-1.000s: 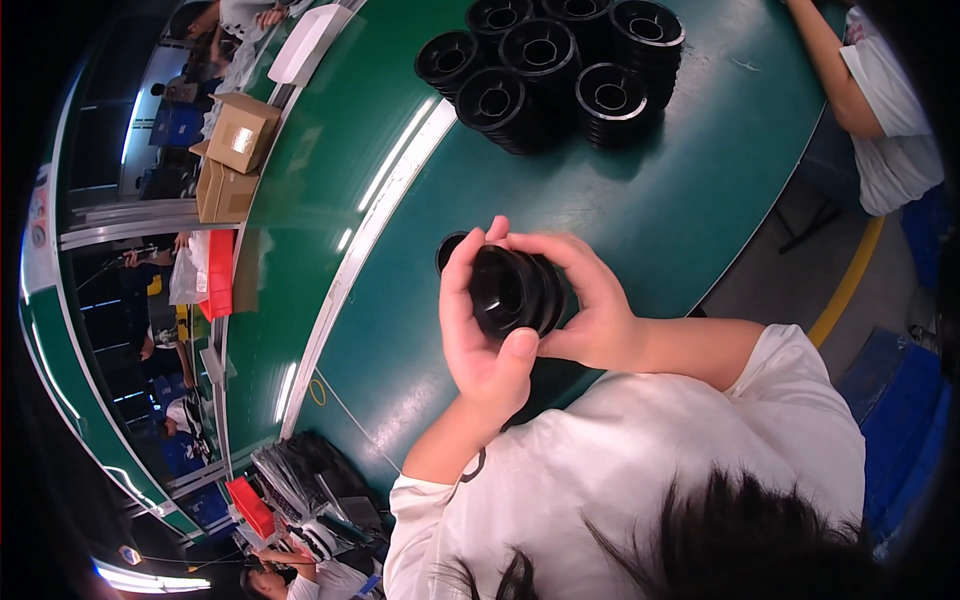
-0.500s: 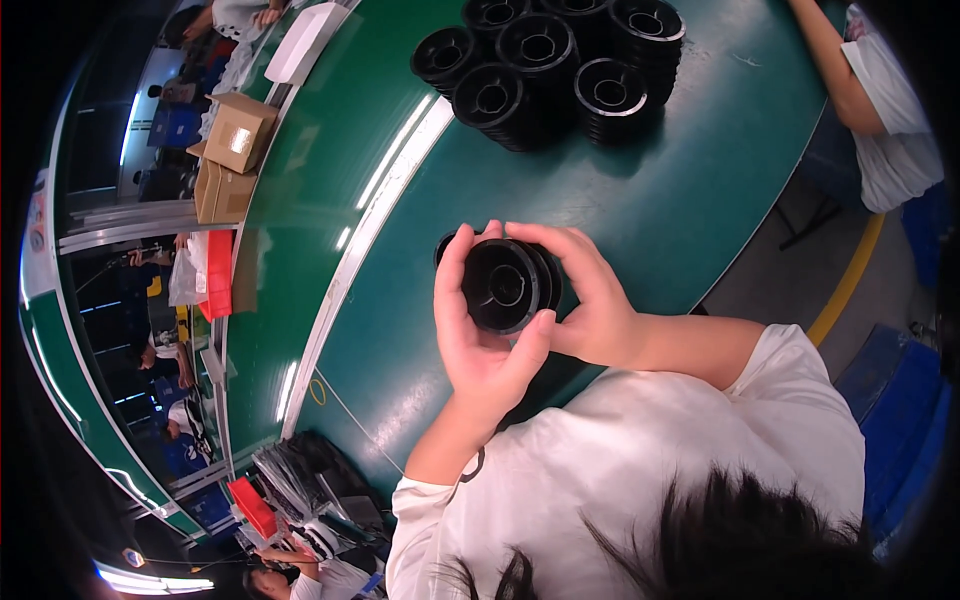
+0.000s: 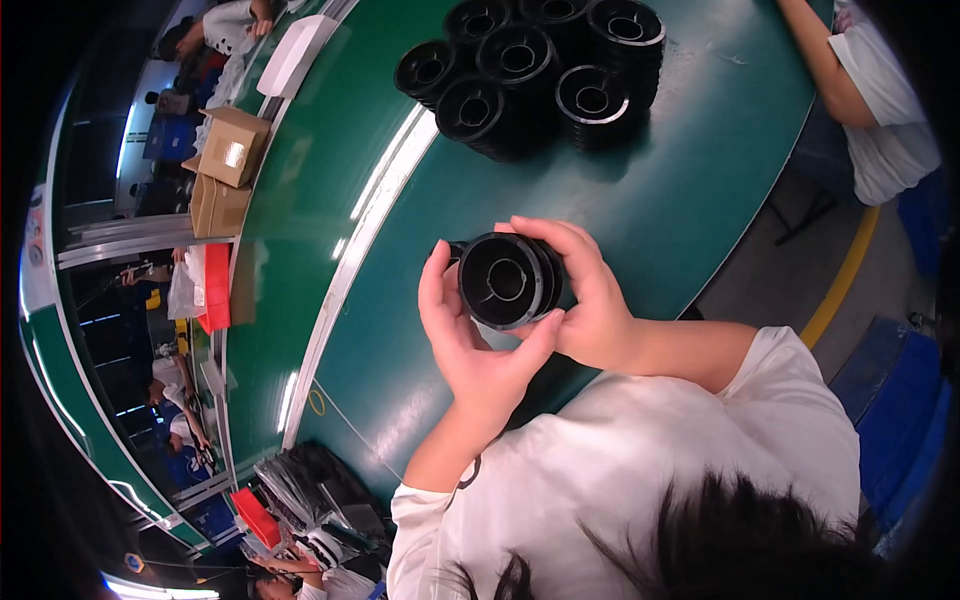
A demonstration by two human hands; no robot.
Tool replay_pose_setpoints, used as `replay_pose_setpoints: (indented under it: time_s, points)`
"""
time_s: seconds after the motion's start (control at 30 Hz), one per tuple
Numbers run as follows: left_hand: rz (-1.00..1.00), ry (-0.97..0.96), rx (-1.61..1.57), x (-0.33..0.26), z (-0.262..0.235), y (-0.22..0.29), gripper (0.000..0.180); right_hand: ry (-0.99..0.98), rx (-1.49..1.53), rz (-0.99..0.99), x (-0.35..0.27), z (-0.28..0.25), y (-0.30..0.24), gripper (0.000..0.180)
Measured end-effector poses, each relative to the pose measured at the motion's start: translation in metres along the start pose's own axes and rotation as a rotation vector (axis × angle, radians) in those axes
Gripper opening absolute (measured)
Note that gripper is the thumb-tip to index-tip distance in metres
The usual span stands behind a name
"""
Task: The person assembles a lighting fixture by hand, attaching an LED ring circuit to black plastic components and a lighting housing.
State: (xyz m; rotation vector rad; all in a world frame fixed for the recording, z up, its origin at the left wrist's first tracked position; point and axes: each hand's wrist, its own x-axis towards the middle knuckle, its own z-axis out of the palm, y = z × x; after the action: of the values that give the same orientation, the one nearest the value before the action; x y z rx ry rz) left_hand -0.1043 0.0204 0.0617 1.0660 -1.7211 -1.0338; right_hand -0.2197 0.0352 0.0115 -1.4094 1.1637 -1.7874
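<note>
The right hand grips a black spool by its right side, above the green table. The left hand cups loosely around the left side; whether it grips, I cannot tell. Stacked black spools stand beyond.

- Your cup: glossy black, its rim edged with pale grey highlights.
- Your stacked cups: the same black, grey gleams circling the rims.
- Your table: dark blue-green.
- Your shirt: plain white.
- Bin, to your left: bright red.
- Cardboard box: light brown.
- Floor stripe: solid yellow.
</note>
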Motion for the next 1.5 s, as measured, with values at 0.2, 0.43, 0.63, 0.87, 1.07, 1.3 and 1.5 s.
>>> replay_pose_setpoints:
  time_s: [0.2,0.43,0.63,0.87,1.07,1.3,1.5]
  points:
    - [0.15,-0.017,0.15,0.008,0.007,0.003,0.09,0.006,0.165,0.146,-0.003,-0.008,-0.004,0.075]
    - [0.171,-0.1,0.127,0.025,0.028,0.005,0.088,0.116,-0.277,-0.133,0.014,-0.043,-0.004,0.075]
    - [0.17,-0.084,0.123,0.03,0.044,-0.002,0.087,0.245,-0.766,-0.267,0.018,-0.059,-0.011,0.085]
    - [0.109,-0.099,0.112,0.032,0.054,-0.007,0.085,0.299,-0.859,-0.323,0.02,-0.062,-0.005,0.084]
    - [0.092,-0.082,0.036,0.031,0.058,-0.012,0.086,0.326,-0.863,-0.405,0.021,-0.062,0.005,0.084]
    - [0.138,-0.125,-0.09,0.023,0.059,-0.028,0.082,0.373,-0.935,-0.401,0.048,-0.078,0.003,0.095]
    - [0.048,-0.177,-0.143,0.007,0.07,-0.061,0.063,0.371,-0.98,-0.375,0.067,-0.078,0.01,0.096]
